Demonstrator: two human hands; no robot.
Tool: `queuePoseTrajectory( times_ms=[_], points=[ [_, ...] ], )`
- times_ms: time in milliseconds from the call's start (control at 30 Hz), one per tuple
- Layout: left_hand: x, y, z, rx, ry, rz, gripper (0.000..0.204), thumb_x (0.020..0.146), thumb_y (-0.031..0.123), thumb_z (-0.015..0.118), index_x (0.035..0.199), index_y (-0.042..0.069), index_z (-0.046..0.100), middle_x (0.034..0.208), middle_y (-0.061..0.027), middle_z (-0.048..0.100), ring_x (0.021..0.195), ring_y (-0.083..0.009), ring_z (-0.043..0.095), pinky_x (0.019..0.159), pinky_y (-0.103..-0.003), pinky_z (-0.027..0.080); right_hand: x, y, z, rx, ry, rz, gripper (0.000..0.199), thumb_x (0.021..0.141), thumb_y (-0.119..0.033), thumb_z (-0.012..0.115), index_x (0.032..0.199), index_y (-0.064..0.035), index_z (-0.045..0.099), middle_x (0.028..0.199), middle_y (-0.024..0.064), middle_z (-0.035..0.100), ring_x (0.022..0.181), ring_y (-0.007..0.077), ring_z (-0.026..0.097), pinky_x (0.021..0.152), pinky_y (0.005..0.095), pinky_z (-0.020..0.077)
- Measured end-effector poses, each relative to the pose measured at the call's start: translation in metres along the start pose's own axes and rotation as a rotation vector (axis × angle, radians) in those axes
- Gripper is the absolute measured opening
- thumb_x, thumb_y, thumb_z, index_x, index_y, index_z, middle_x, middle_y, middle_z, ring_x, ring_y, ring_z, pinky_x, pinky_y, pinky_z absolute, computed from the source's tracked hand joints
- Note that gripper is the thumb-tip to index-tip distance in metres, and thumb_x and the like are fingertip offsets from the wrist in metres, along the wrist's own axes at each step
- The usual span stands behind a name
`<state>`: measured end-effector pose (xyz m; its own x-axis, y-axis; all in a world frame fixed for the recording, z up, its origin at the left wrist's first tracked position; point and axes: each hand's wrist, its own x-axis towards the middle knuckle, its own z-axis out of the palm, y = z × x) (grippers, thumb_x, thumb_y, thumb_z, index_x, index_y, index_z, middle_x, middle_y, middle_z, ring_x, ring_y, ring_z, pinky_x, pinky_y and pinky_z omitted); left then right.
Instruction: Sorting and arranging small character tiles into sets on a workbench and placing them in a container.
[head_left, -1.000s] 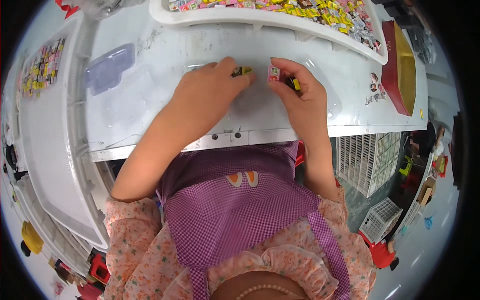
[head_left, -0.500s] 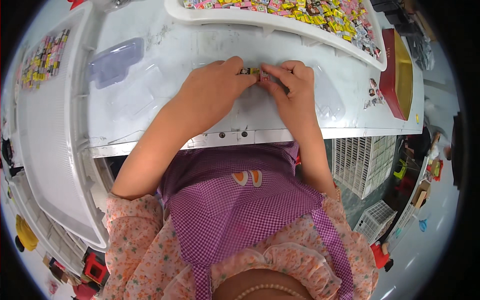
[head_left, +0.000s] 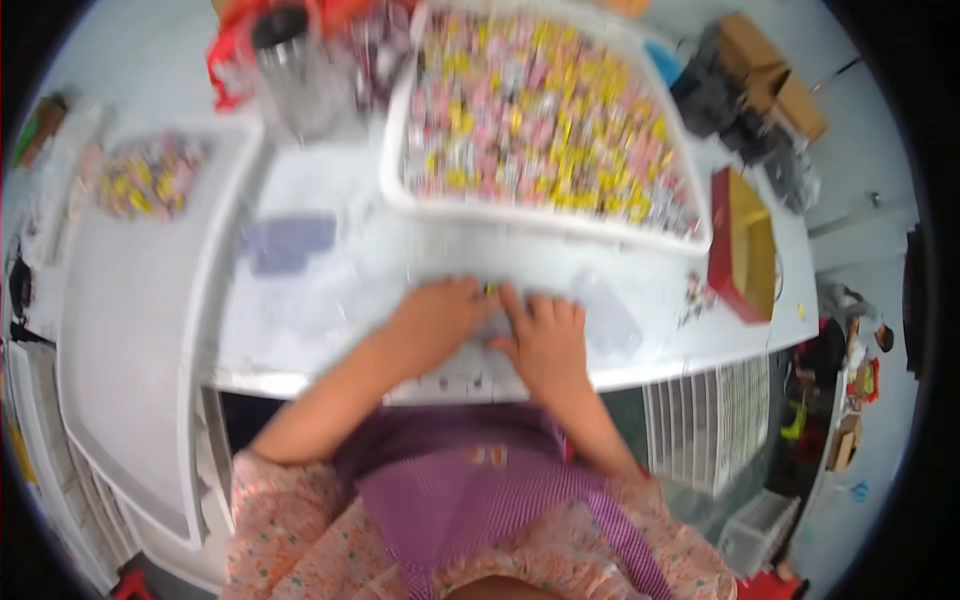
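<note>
On the white tabletop my two hands are close together, and motion blurs the view. My left hand (head_left: 433, 322) is closed, its fingertips at a tiny yellow-and-dark wrapped piece (head_left: 490, 288) that is mostly hidden. My right hand (head_left: 550, 340) lies beside it with the fingers spread; its index fingertip reaches the piece, while the thumb stands apart below. Ahead of the hands stands a big white tray (head_left: 540, 222) heaped with small yellow, pink and silver wrapped pieces.
A long white mesh tray (head_left: 135, 330) holds more wrapped pieces at the left. A translucent plastic insert (head_left: 290, 243) lies left of my hands. A red-and-gold box (head_left: 738, 245) stands right, near a clear jar's (head_left: 300, 90) far opposite corner. White crates (head_left: 708, 425) sit below the table.
The view has tilted up, so the whole far tray and the jar now show. My right thumb and index finger have parted from the small pinkish piece they pinched.
</note>
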<state>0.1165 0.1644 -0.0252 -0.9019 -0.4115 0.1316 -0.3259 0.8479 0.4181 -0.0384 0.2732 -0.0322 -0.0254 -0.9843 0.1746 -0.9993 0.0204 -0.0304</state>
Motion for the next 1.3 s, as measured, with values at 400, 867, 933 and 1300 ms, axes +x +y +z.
queuePoseTrajectory(
  times_ms=[400, 867, 933, 1300],
  points=[
    [-0.023, -0.017, -0.017, -1.845, 0.5, -0.49, 0.031, 0.089, 0.009, 0.054, 0.121, 0.005, 0.054, 0.09, 0.0005, 0.055, 0.076, -0.0087, 0.054, 0.065, -0.024, 0.047, -0.011, 0.028, 0.005, 1.23, 0.288, 0.425, 0.033, 0.083, -0.005, 0.056, 0.116, -0.005, 0.053, 0.085, 0.0018, 0.048, 0.08, 0.0133, 0.048, 0.077, 0.0274, 0.0391],
    [-0.049, -0.008, -0.017, -1.696, 0.578, -0.612, 0.025, 0.09, 0.008, 0.055, 0.113, 0.0, 0.055, 0.088, -0.011, 0.063, 0.072, -0.0109, 0.059, 0.05, -0.018, 0.036, -0.016, 0.01, 0.008, 1.892, 0.259, 0.613, 0.023, 0.089, -0.007, 0.058, 0.111, 0.0008, 0.059, 0.091, 0.005, 0.062, 0.078, 0.0114, 0.059, 0.069, 0.0218, 0.0462],
    [-0.052, -0.01, -0.018, -1.611, 0.531, -0.609, 0.026, 0.09, 0.009, 0.056, 0.115, 0.0, 0.057, 0.086, -0.0082, 0.063, 0.071, -0.0103, 0.059, 0.049, -0.018, 0.034, -0.012, 0.01, -0.001, 1.801, 0.252, 0.595, 0.024, 0.089, -0.007, 0.058, 0.112, 0.0006, 0.059, 0.091, 0.0046, 0.062, 0.077, 0.0107, 0.058, 0.067, 0.0211, 0.0452],
    [-0.037, 0.001, -0.007, -1.011, 0.35, -0.634, 0.02, 0.084, 0.01, 0.063, 0.102, 0.002, 0.064, 0.081, -0.0032, 0.063, 0.07, -0.01, 0.06, 0.057, -0.02, 0.043, 0.018, -0.006, -0.011, 0.923, 0.032, 0.2, 0.017, 0.084, -0.002, 0.059, 0.101, -0.0018, 0.064, 0.088, 0.0047, 0.063, 0.081, 0.012, 0.059, 0.073, 0.0237, 0.0463]
  ],
)
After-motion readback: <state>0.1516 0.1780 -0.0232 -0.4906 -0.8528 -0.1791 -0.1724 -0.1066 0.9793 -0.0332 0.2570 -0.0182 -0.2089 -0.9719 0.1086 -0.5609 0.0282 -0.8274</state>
